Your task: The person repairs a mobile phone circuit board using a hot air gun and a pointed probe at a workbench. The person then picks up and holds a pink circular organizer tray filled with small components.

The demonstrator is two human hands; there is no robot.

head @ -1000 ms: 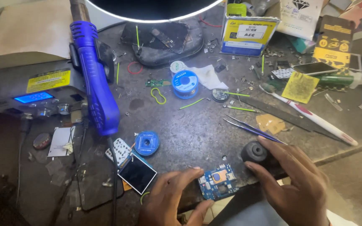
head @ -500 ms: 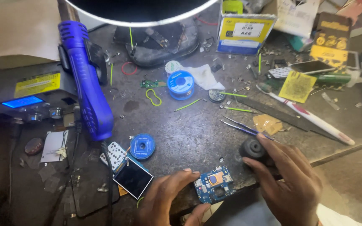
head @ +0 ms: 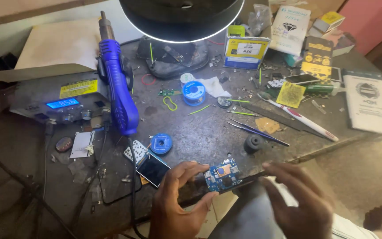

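One blue hot-air wand stands up and to the left of the grip. One small screen lies just left of it. The left hand pinches one blue circuit board at the bench edge (thumb underneath); the right hand, blurred, hovers open beside it.

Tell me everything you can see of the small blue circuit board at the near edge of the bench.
The blue circuit board is small and roughly square, with a gold-coloured patch near its middle, dark chips and tiny metal parts on its upper face. It lies nearly flat, slightly tilted, at the near edge of the grey workbench. The left hand pinches its left edge between thumb and fingers. The right hand, blurred, is just to its right; contact cannot be told.
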